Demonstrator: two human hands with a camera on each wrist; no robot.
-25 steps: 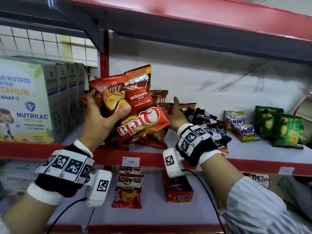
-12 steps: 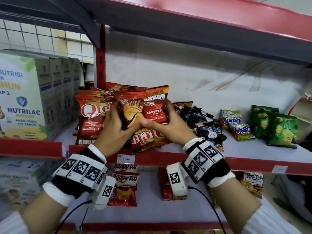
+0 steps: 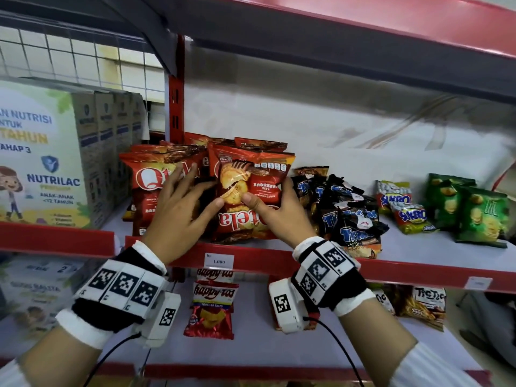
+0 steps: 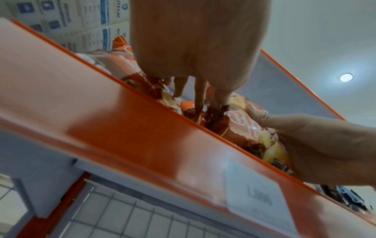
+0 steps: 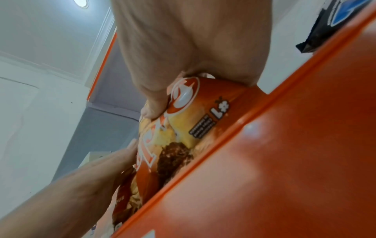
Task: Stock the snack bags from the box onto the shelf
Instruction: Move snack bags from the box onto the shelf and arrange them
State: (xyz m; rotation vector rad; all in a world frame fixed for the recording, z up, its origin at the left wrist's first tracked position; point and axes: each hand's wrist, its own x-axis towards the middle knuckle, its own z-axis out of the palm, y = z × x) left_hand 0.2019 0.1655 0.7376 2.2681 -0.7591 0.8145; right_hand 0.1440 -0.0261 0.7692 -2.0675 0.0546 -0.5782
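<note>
A red Qtela snack bag stands upside down at the front of the middle shelf. My right hand grips its right side, thumb on the front and fingers behind. My left hand is spread flat, its fingers on the row of Qtela bags to the left and its thumb touching the upside-down bag. From the left wrist, the left hand's fingers point down among the bags. From the right wrist, the thumb of the right hand presses the bag. No box is in view.
Nutrilac cartons fill the shelf to the left, past a red upright post. Right of the Qtela bags lie black Tic Tac bags, Sukro bags and green bags. Happy Tos bags stand on the lower shelf. An upper shelf hangs overhead.
The bag came down from my raised left hand onto the shelf front. My left hand let go and spread flat against the neighbouring bags, and my right hand took hold of the bag.
</note>
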